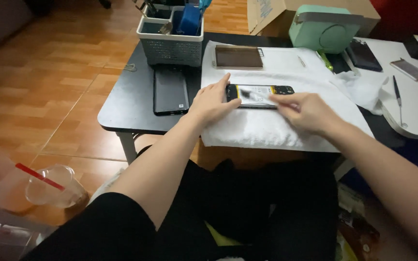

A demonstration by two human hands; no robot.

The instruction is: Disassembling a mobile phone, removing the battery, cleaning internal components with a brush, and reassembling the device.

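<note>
On the white towel (267, 128), my left hand (211, 102) lies spread, steadying the opened phone (258, 95) by its edge; my right hand (306, 112) pinches something thin over its fragile, light insides.

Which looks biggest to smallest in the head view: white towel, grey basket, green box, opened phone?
1. white towel, largest by far.
2-3. grey basket and green box look about alike; both are cut off or partly hidden, so unranked.
4. opened phone, partly covered by the hands, smallest.
</note>
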